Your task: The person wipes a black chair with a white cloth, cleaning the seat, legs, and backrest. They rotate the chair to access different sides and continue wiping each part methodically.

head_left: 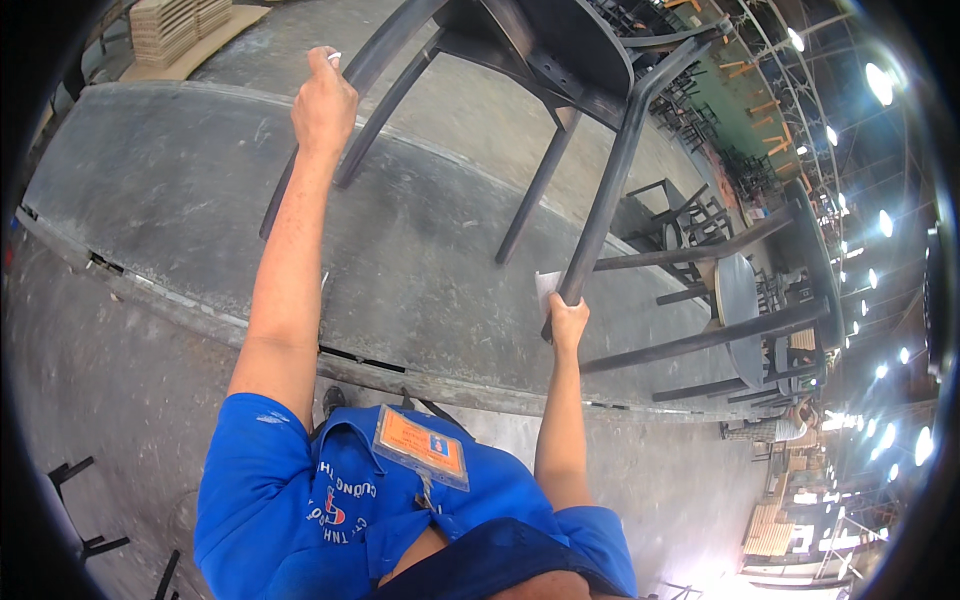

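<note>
A black wooden chair [605,190] is in front of me, its legs coming down over a long grey bench top [420,250]. My right hand [568,322] is wrapped round the lower end of the chair's near right leg. A pale sheet [546,286], perhaps paper, sticks out beside that hand, against the leg. My left hand [325,108] is closed beside the upper part of the left leg. A small white bit [334,57] shows at its fingertips; the rest of what it holds is hidden. Whether the left hand touches the leg, I cannot tell.
More black chairs [740,320] lie at the bench's right end, legs pointing toward me. Stacked wooden pieces [180,30] stand at the far left. Dark chair legs [75,480] show on the floor at lower left. A person [775,428] is farther off to the right.
</note>
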The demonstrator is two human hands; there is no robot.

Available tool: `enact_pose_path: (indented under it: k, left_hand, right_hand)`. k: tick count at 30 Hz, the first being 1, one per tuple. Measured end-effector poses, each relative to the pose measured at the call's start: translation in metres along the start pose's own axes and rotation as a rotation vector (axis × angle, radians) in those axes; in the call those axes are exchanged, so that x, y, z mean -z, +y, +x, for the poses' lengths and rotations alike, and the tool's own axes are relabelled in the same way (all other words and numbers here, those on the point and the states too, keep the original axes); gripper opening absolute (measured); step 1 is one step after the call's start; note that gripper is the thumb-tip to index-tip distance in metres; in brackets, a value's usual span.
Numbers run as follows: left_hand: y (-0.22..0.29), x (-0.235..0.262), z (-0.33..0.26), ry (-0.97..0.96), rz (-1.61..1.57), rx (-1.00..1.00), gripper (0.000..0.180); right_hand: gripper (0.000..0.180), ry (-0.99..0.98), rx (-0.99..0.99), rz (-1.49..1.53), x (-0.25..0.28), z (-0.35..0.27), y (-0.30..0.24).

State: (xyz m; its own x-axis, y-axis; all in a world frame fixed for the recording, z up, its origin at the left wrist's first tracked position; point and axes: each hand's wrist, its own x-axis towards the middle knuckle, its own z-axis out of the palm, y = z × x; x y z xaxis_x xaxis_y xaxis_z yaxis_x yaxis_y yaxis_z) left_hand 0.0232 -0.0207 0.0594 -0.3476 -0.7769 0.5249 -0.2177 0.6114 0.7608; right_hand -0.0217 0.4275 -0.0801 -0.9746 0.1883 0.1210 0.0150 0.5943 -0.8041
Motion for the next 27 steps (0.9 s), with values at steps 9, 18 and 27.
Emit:
enact_pose_path:
  k: [9,18,27]
  left_hand:
    - [-0.001,0.006,-0.003,-0.021,0.003,-0.029,0.023]
    - [-0.029,0.037,-0.036,-0.028,0.032,-0.005,0.022]
    - [-0.074,0.062,-0.043,0.112,-0.040,0.002,0.021]
  right_hand:
    - [0.031,0.033,-0.011,-0.015,0.001,-0.007,-0.008]
    - [0.027,0.082,0.002,-0.061,-0.005,-0.028,0.010]
    - [0.026,0.014,-0.077,0.182,-0.015,-0.115,0.013]
